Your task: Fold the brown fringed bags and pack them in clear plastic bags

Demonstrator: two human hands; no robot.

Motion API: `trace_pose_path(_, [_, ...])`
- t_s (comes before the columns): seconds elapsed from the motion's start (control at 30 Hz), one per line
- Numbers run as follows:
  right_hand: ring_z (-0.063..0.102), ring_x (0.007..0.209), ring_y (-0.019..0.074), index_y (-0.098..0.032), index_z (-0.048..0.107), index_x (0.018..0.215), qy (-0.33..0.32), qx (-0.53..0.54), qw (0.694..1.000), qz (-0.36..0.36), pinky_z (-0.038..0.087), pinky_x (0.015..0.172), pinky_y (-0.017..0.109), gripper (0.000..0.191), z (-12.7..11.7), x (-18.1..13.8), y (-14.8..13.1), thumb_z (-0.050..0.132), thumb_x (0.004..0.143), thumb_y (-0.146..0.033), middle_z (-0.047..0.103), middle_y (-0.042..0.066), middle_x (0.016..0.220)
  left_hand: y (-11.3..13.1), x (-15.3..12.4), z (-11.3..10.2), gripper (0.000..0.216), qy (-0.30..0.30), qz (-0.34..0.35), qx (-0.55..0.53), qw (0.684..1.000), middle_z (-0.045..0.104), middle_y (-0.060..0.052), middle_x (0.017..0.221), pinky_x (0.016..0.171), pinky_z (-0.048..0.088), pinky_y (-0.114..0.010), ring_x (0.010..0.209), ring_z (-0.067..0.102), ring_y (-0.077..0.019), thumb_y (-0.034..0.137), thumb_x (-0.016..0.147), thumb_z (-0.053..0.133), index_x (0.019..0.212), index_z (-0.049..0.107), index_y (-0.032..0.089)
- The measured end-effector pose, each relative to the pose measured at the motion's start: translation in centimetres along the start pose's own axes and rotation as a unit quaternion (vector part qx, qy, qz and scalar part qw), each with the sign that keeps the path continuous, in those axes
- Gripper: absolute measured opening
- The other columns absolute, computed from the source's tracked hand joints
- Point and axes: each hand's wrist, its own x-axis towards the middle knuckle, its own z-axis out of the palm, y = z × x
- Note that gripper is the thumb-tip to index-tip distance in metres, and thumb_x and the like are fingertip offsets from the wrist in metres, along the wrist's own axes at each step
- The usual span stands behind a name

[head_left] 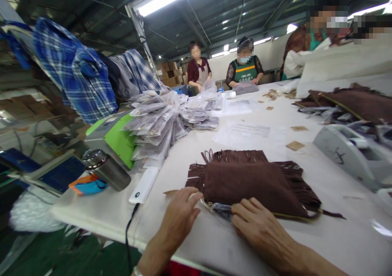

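A dark brown suede-like bag point(245, 186) with fringe on its sides lies flat on the white table, a gold-toned zipper along its near edge. My right hand point(260, 223) is at that edge, fingers curled over a dark bundle point(222, 209) that looks like a strap wrapped in clear plastic. My left hand point(182, 210) is by the bag's near left corner, its thumb apart from bent fingers, with no held thing showing. A small brown card point(170, 192) lies partly behind the left fingers.
Stacked plastic-bagged items point(153, 125) stand left, beside a green-grey machine point(113, 137), a steel flask point(107, 170) and a white corded device point(143, 185). A grey tape dispenser-like machine point(352, 157) and more brown bags point(361, 104) are right. Several people work across the table.
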Motion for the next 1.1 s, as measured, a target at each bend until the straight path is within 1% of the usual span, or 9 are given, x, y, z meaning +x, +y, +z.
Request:
trace_pose_path(0.17, [0.051, 0.075, 0.0170, -0.021, 0.062, 0.087, 0.022, 0.013, 0.999, 0.039, 0.032, 0.074, 0.033, 0.029, -2.5, -3.3, 2.4, 0.038, 0.102, -0.016, 0.063, 0.002, 0.086, 5.0, 1.9, 2.5, 0.056, 0.004, 0.084, 0.020, 0.996, 0.064, -0.003, 0.114, 0.084, 0.052, -0.040, 0.098, 0.059, -0.0251, 0.014, 0.078, 0.077, 0.127, 0.052, 0.027])
trace_pose_path(0.47, [0.052, 0.079, 0.0169, -0.021, 0.068, 0.092, 0.076, 0.018, 0.995, 0.056, 0.035, 0.078, 0.033, 0.033, -5.0, -5.5, 4.5, 0.038, 0.104, -0.027, 0.065, 0.003, 0.083, 8.3, 3.8, 4.4, 0.009, 0.082, 0.165, 0.006, 0.983, 0.061, 0.001, 0.085, 0.068, 0.037, -0.035, 0.077, 0.052, -0.0191, 0.019, 0.091, 0.064, 0.086, 0.057, 0.023])
trace_pose_path(0.6, [0.054, 0.079, 0.0158, -0.022, 0.068, 0.092, 0.058, 0.014, 0.996, 0.072, 0.035, 0.077, 0.032, 0.021, -5.4, -6.5, 5.1, 0.049, 0.100, -0.023, 0.064, 0.002, 0.082, 8.9, 4.1, 5.5, 0.016, 0.116, 0.135, -0.033, 0.983, 0.060, 0.001, 0.085, 0.070, 0.034, -0.035, 0.079, 0.050, -0.0188, 0.015, 0.087, 0.069, 0.081, 0.056, 0.022])
trace_pose_path(0.77, [0.050, 0.068, 0.0164, -0.022, 0.064, 0.075, 0.062, -0.022, 0.994, 0.090, 0.033, 0.070, 0.032, 0.036, -5.2, -6.6, 6.1, 0.041, 0.102, -0.024, 0.059, 0.001, 0.072, 9.3, 4.0, 6.6, 0.012, 0.150, 0.131, -0.012, 0.980, 0.059, 0.001, 0.084, 0.075, 0.036, -0.034, 0.079, 0.050, -0.0187, 0.020, 0.089, 0.067, 0.081, 0.058, 0.020])
trace_pose_path(0.83, [0.053, 0.074, 0.0180, -0.023, 0.066, 0.081, 0.061, -0.038, 0.992, 0.105, 0.035, 0.073, 0.033, 0.032, -5.6, -6.0, 5.9, 0.042, 0.101, -0.027, 0.062, 0.002, 0.078, 9.5, 3.9, 6.6, 0.010, 0.176, 0.143, -0.022, 0.974, 0.061, 0.000, 0.087, 0.081, 0.038, -0.034, 0.082, 0.052, -0.0185, 0.025, 0.097, 0.055, 0.090, 0.062, 0.020])
trace_pose_path(0.97, [0.060, 0.087, 0.0169, -0.025, 0.067, 0.090, 0.127, -0.013, 0.983, 0.129, 0.043, 0.081, 0.031, 0.019, -6.7, -3.3, 2.0, 0.049, 0.097, -0.024, 0.068, 0.002, 0.093, 9.4, 3.5, 5.6, 0.046, 0.278, 0.150, -0.050, 0.948, 0.066, -0.001, 0.094, 0.089, 0.038, -0.030, 0.089, 0.056, -0.0161, 0.030, 0.106, 0.020, 0.101, 0.065, 0.022])
trace_pose_path(1.0, [0.061, 0.093, 0.0161, -0.026, 0.066, 0.094, 0.139, 0.001, 0.984, 0.110, 0.046, 0.085, 0.029, 0.018, -6.3, -2.4, 0.9, 0.049, 0.097, -0.025, 0.069, 0.001, 0.098, 8.9, 3.4, 5.6, 0.048, 0.306, 0.161, -0.038, 0.938, 0.067, 0.000, 0.092, 0.088, 0.039, -0.029, 0.088, 0.057, -0.0160, 0.030, 0.106, 0.020, 0.098, 0.066, 0.024])
trace_pose_path(1.03, [0.061, 0.103, 0.0170, -0.026, 0.065, 0.104, 0.166, -0.001, 0.983, 0.082, 0.047, 0.092, 0.029, 0.018, -5.5, -1.3, 0.1, 0.050, 0.097, -0.031, 0.070, 0.002, 0.106, 8.2, 3.6, 6.0, 0.045, 0.276, 0.202, -0.011, 0.940, 0.068, 0.001, 0.092, 0.085, 0.040, -0.027, 0.088, 0.058, -0.0154, 0.033, 0.106, 0.023, 0.102, 0.066, 0.025])
trace_pose_path(1.1, [0.052, 0.125, 0.0193, -0.027, 0.055, 0.129, 0.201, -0.057, 0.976, 0.059, 0.039, 0.111, 0.036, 0.036, -3.1, 0.4, 0.1, 0.049, 0.097, -0.042, 0.065, 0.001, 0.128, 6.7, 4.1, 7.9, 0.040, 0.294, 0.297, 0.020, 0.908, 0.069, 0.003, 0.084, 0.078, 0.043, -0.028, 0.080, 0.060, -0.0160, 0.042, 0.105, 0.028, 0.102, 0.067, 0.032])
